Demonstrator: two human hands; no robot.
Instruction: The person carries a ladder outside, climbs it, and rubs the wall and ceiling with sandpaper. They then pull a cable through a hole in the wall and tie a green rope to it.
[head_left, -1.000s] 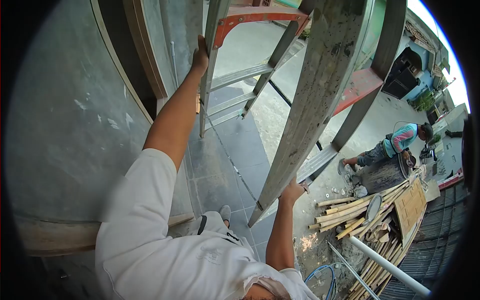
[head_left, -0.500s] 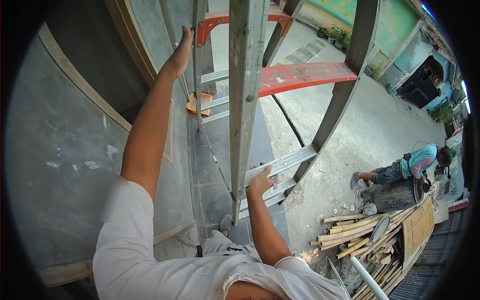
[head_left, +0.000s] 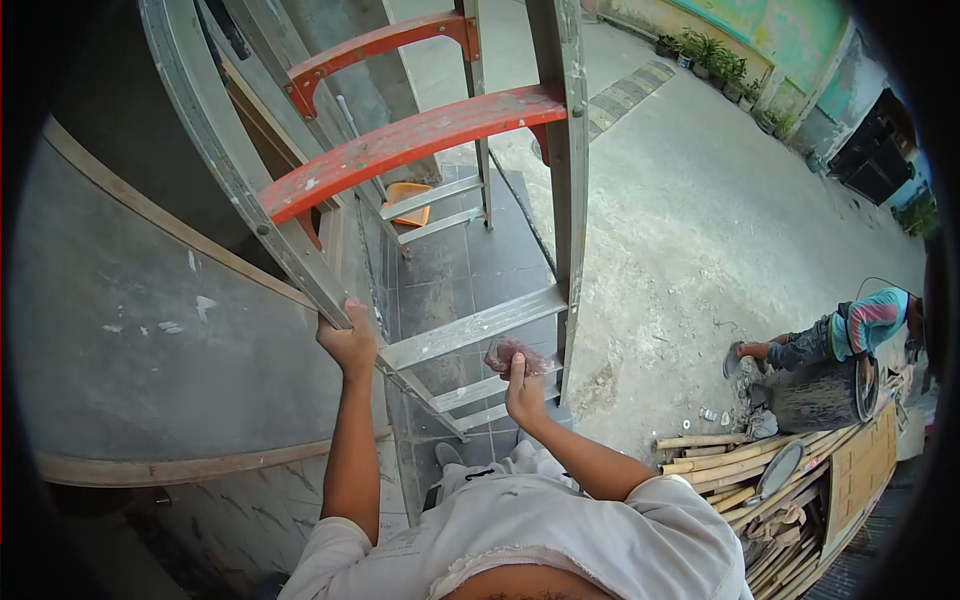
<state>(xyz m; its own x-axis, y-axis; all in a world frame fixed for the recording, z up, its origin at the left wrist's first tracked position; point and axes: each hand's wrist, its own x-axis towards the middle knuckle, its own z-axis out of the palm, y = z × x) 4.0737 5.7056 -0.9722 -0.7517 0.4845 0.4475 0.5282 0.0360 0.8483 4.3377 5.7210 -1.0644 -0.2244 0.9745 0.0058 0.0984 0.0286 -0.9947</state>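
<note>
An aluminium stepladder with red steps stands before me on dark floor tiles. My left hand is closed around its near left rail, just above a lower rung. Between the thumb and fingers of my right hand is a crumpled, reddish see-through plastic bag. That hand is in front of the lower rungs, near the right rail, and the bag overlaps a rung in this view. My shoes show partly at the ladder's foot.
A grey wall with wooden trim runs along the left. An orange dustpan-like object lies behind the ladder. At right, a person bends over a drum beside stacked bamboo poles. Potted plants line the far wall.
The ladder has turned and shifted left in view. My left hand has come down from a farther rail to the near left one. My right hand has left the rung, showing the bag.
</note>
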